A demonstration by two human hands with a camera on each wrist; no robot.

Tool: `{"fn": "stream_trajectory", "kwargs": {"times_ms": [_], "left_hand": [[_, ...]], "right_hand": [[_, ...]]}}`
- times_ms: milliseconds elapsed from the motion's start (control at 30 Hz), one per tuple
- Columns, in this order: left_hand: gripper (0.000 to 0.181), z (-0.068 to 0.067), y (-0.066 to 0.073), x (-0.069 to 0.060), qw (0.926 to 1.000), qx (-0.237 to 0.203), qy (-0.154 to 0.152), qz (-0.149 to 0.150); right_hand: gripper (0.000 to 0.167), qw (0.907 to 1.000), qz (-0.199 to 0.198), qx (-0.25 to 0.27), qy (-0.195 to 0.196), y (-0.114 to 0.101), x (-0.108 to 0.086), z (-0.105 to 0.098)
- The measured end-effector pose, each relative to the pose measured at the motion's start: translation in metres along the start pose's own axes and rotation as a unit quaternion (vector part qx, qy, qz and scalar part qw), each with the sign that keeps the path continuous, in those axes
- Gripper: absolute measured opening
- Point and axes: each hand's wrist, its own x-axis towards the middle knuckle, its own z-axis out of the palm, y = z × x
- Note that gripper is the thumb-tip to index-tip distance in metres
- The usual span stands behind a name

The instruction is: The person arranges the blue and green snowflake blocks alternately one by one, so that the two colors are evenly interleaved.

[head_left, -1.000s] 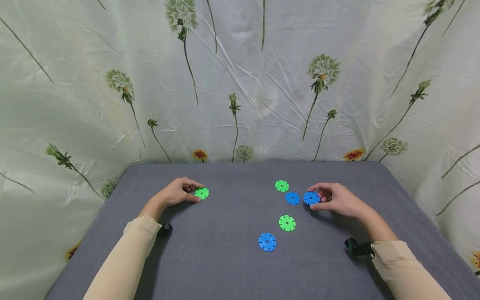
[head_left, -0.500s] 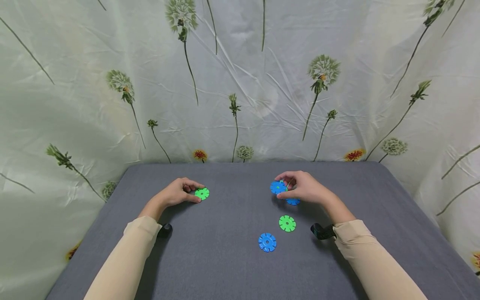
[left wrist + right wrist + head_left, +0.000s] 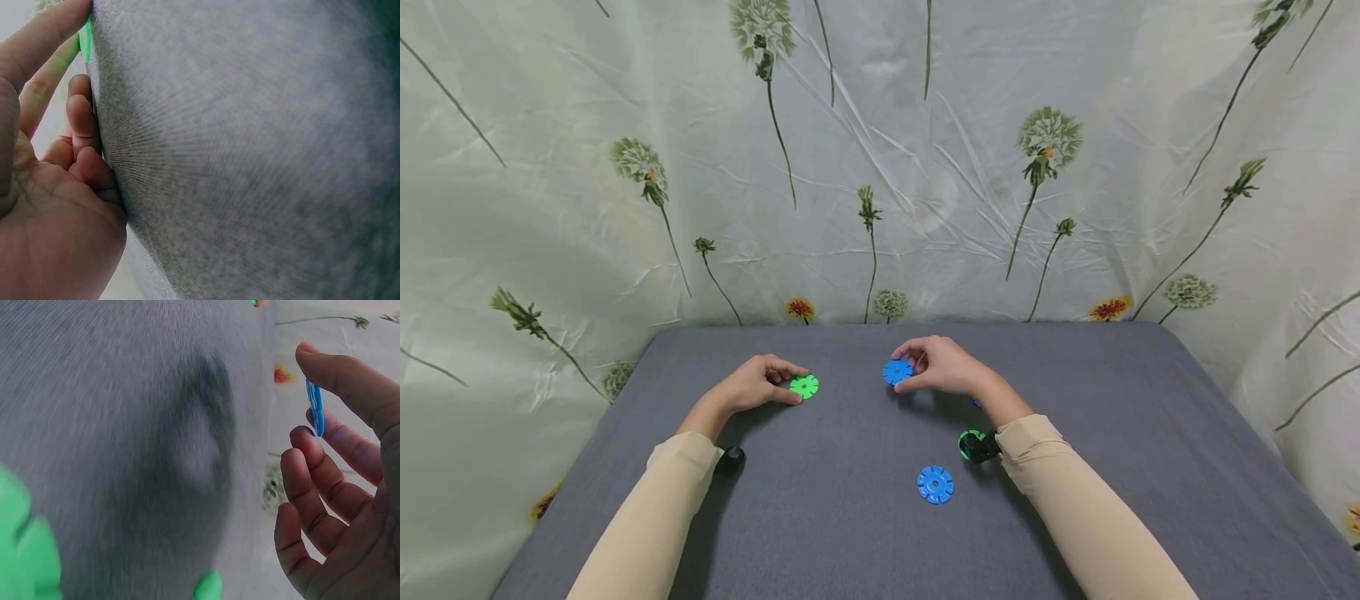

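At the left of the table, the left hand pinches a green notched disc between thumb and finger, low at the cloth. Right of it, the right hand grips a blue notched disc by its edges. In the right wrist view that blue disc stands edge-on between thumb and finger, clear of the table, above a shadow. The left wrist view shows the left hand close to the cloth, with a sliver of the green disc at its fingertips.
On the grey table a blue disc lies near the middle. A green disc is partly hidden under the right wrist's black camera. Another blue disc peeks out beside the right forearm. A flowered curtain hangs behind.
The right hand has carried its blue disc leftward, over the back green and blue discs, and nearer to the left hand. The left hand has stayed in place with its green disc.
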Motion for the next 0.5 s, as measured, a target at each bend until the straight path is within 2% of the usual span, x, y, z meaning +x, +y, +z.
{"fn": "stream_trajectory", "kwargs": {"times_ms": [133, 500], "left_hand": [[0.049, 0.0, 0.0, 0.0, 1.0, 0.002, 0.001, -0.002], [0.049, 0.0, 0.001, 0.0, 1.0, 0.004, 0.0, -0.001]], "right_hand": [[0.046, 0.9999, -0.006, 0.002, -0.008, -0.006, 0.013, 0.01], [0.047, 0.9993, 0.02, -0.002, -0.03, -0.017, 0.04, 0.033]]}}
